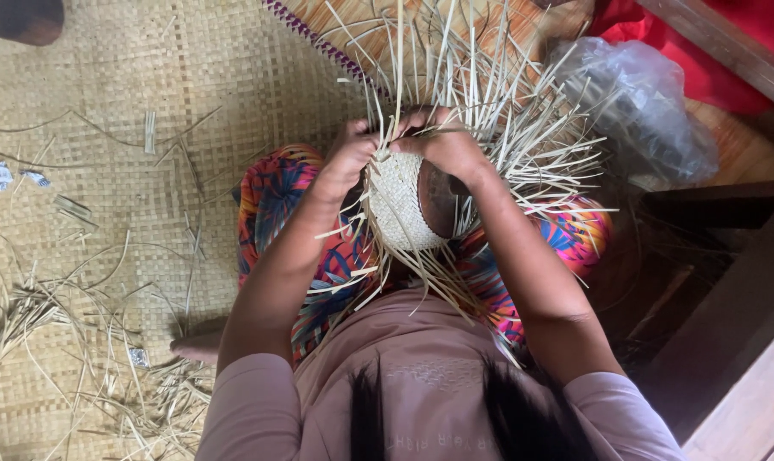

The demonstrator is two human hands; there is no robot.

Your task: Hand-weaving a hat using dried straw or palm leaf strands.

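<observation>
A half-woven straw basket sits over a dark brown rounded mould on my lap. Many loose pale straw strips fan out from its rim in all directions. My left hand grips the woven edge and strips on the left side. My right hand is closed over the top of the weave, pinching strips. My knees in bright patterned cloth lie under the work.
A woven floor mat covers the ground, with straw offcuts scattered at lower left. A clear plastic bag lies at upper right beside red cloth. Wooden furniture stands to the right.
</observation>
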